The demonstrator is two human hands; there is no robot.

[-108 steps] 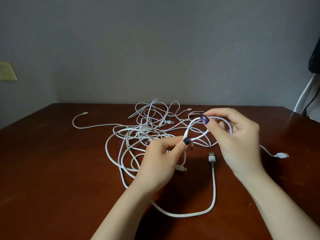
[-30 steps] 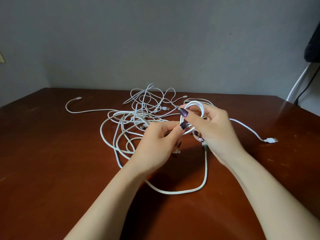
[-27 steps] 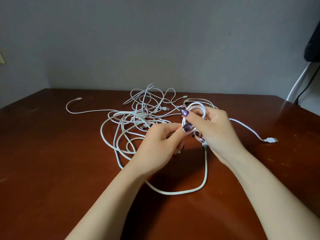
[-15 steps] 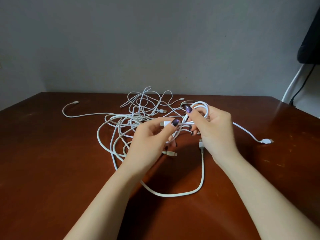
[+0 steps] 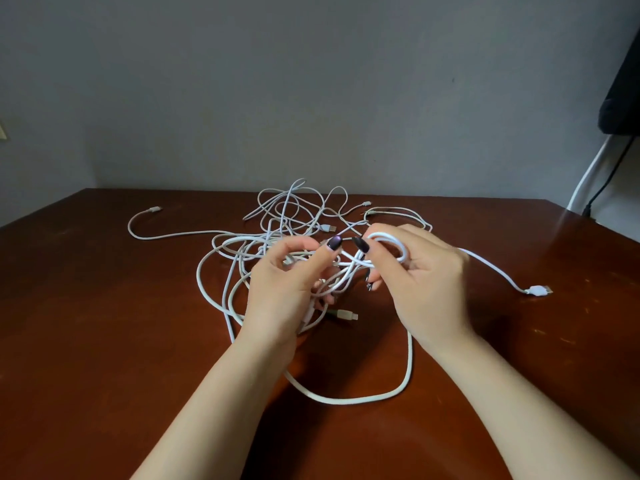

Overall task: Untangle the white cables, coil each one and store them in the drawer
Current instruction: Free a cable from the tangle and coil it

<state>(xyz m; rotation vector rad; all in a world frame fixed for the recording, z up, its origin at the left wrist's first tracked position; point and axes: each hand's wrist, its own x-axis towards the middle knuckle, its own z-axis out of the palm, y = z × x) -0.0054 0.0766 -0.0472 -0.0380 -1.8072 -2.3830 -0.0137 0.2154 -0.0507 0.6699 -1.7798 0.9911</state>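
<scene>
My right hand (image 5: 426,282) curls round a small coil (image 5: 388,241) and my left hand (image 5: 280,289) pinches a strand (image 5: 347,263) just beside it, so I judge a hard pull could cinch the tangle of white cables (image 5: 242,244) just beyond both hands.

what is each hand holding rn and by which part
The right hand holds a small loop of white cable at its crossing point; the left hand pinches cable strands beside that loop.
</scene>
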